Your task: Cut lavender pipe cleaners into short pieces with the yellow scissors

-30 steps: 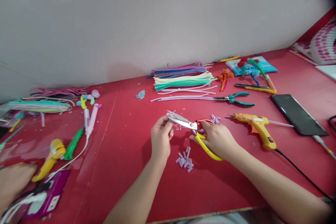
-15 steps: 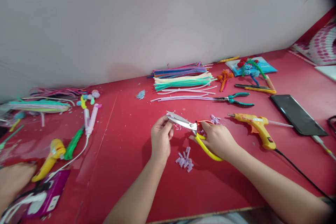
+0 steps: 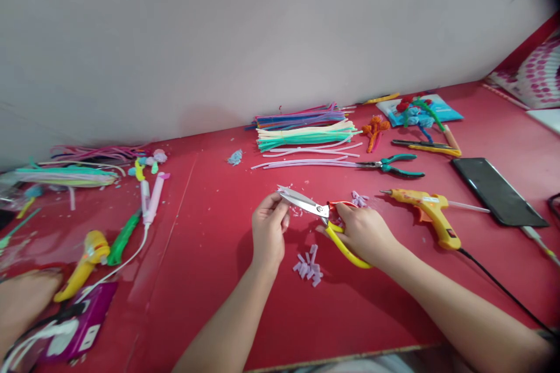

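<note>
My right hand (image 3: 365,233) is wrapped around the handles of a pair of scissors (image 3: 308,203), one yellow and one red. The silver blades point left, slightly parted, with their tips over the fingers of my left hand (image 3: 269,230). Those left fingers are closed in a pinch on a small lilac pipe cleaner piece (image 3: 281,188), mostly hidden by fingers and blades. Below the scissors, several short lilac cut pieces (image 3: 308,267) lie in a loose heap. A smaller lilac bunch (image 3: 359,199) rests beyond my right hand, and tiny fluff is scattered under the blades.
Pipe cleaner bundles (image 3: 306,134) lie along the white partition (image 3: 196,41). To the right are teal-handled pliers (image 3: 400,166), a corded yellow glue gun (image 3: 431,213) and a phone (image 3: 499,192). On the left, another person's arm (image 3: 28,303) is near a purple box (image 3: 90,320) and a pink tool (image 3: 154,198).
</note>
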{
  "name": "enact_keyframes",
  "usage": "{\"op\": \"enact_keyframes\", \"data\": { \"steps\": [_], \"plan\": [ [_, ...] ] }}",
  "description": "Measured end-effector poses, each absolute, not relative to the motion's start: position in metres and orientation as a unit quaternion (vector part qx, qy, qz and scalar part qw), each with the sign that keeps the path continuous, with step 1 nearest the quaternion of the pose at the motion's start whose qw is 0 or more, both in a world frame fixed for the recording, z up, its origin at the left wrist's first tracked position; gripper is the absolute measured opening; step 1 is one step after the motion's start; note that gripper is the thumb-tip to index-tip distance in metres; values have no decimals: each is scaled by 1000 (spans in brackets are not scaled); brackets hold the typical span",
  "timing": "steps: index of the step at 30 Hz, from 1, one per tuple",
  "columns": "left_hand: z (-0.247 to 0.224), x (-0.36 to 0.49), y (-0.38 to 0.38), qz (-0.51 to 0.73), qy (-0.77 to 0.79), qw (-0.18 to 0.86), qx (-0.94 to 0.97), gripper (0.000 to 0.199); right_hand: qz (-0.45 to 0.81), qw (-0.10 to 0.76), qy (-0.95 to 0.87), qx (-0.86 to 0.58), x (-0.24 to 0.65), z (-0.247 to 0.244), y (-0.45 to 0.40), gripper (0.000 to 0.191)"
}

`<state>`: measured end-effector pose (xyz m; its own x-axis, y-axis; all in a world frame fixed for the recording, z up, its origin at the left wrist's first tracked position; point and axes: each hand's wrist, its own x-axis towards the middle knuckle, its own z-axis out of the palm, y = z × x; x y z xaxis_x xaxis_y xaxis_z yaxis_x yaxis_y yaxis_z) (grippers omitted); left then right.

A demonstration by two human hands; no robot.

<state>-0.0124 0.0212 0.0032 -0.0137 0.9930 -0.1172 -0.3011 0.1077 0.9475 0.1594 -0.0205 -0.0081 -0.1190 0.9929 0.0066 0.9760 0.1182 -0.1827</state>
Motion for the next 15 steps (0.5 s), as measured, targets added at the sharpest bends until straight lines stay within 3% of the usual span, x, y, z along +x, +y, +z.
{"op": "enact_keyframes", "data": {
  "steps": [15],
  "plan": [
    [5, -12, 21, 549, 453, 590, 380, 12, 76, 51, -742, -664, 159, -3, -21, 42]
  ]
}}
